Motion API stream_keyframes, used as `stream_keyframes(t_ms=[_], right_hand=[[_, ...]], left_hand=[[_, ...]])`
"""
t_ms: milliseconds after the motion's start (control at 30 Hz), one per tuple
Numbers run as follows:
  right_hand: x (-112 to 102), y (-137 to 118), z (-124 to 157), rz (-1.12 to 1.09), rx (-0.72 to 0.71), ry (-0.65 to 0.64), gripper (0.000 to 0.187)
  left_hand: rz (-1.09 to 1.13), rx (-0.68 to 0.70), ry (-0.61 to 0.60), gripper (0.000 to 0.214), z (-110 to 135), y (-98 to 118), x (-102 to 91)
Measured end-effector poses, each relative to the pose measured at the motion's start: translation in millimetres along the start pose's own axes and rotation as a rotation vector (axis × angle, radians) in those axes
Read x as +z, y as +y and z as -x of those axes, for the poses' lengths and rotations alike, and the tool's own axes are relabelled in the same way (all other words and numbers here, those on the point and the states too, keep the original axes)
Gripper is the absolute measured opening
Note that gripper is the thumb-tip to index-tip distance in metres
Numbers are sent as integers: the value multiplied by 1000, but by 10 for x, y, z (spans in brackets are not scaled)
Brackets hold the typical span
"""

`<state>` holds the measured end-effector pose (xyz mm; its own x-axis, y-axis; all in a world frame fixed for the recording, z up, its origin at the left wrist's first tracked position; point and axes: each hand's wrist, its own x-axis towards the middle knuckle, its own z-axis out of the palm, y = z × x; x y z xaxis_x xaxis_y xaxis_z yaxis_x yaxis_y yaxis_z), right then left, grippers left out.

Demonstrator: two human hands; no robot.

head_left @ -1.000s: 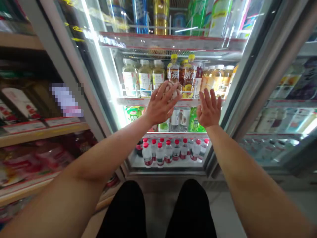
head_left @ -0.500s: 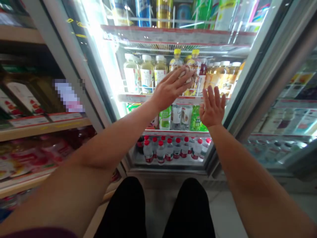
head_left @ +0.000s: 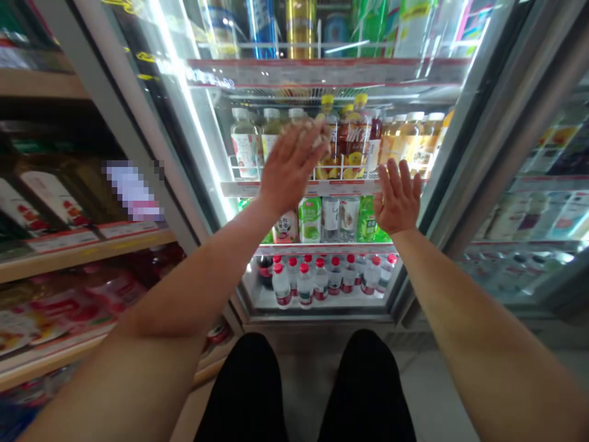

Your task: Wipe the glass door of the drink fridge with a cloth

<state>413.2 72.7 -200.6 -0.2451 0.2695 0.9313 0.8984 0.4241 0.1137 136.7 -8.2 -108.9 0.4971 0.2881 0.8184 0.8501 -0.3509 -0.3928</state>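
My left hand (head_left: 289, 169) lies over a crumpled pale cloth (head_left: 324, 138), pressing it against the glass fridge door (head_left: 317, 320). The cloth shows beyond the fingertips; the rest is hidden under the hand. To the right, my right hand (head_left: 398, 199) rests with fingers spread, its palm turned to the glass, and holds nothing. Behind the glass, near the cloth, stand yellow-capped bottles (head_left: 355, 141) of dark drink. Bottles of amber drink (head_left: 409, 138) stand above and behind my right hand.
Red-capped water bottles (head_left: 321, 279) fill the fridge's bottom shelf, and cans (head_left: 301, 27) stand at the top. Left is a wooden shelf (head_left: 92, 252) with bottles and packs. Another fridge door (head_left: 529, 184) adjoins on the right. My knees (head_left: 251, 380) are close below the door.
My left hand has moved left and slightly down across the glass with the cloth, uncovering the yellow-capped bottles. My right hand stays nearly where it was. The view has shifted slightly.
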Motion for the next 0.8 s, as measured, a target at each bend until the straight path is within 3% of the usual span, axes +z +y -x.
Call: stream_keyframes(t_ms=[100,167,233,333,400,500,567,633,733,800], right_hand=[[37,-98,22,-21,43,17,64],[87,-238,39,-38,120,79,64],[140,-399,50,-37,229,142,64],[184,-570,49,2,319,147,65],[179,-609,43,20,322,119,66],[144,-608,36,18,332,91,67],[123,-609,31,14,345,78,68],[110,-621,25,16,356,74,68],[105,-643,19,29,362,69,67],[103,-650,17,42,360,60,67]], left_hand=[[-35,-189,138,51,-55,-223,-120],[-54,-231,192,49,135,-203,-86],[-72,-197,177,45,435,-88,1],[-23,-20,29,45,703,-30,61],[-32,5,55,46,615,-175,-14],[-49,-133,185,49,311,-491,-202],[-38,-223,244,52,271,-573,-250],[-37,-257,266,52,478,-487,-192],[-31,-132,184,43,1024,-243,-35],[3,-61,133,39,1245,-208,-10]])
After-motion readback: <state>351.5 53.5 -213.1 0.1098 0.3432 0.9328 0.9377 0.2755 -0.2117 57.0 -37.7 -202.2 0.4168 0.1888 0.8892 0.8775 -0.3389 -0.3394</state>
